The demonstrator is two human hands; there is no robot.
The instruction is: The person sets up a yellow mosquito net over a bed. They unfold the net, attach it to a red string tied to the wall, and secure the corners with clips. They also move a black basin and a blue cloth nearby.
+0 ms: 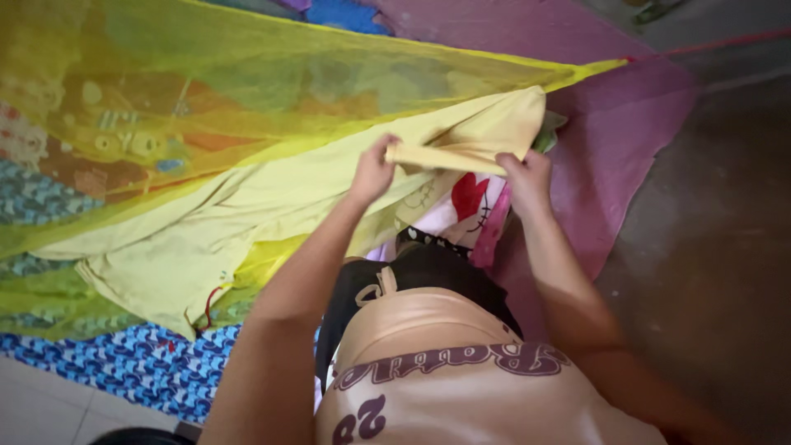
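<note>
We held a pale yellow cloth [461, 136] up in front of us with both hands. Our left hand [372, 171] was closed on the folded edge at its near left end, fingers curled over the top of the fold. Our right hand [527, 177] was pinched on the same edge at its right end, thumb and fingers pressed together on the fabric. Between the two hands the fold ran as a narrow, nearly level strip, and the rest of the cloth trailed away to the left and down, lying loosely over the bedding.

Above and behind the cloth a yellow net [247, 74] stretched across the upper left, taut toward a point at the upper right, where it met a red cord [717, 41]. Through the net we could make out a patterned sheet in orange and blue. Just beneath our hands lay a white cloth with a red print [465, 206], partly hidden by the yellow cloth. A blue patterned mat [140, 363] showed at the lower left, beside a strip of pale tile. A pink sheet [610, 140] lay to the right, on a dark floor [709, 272]. Our peach shirt [445, 371] and dark shorts filled the bottom of the view.
</note>
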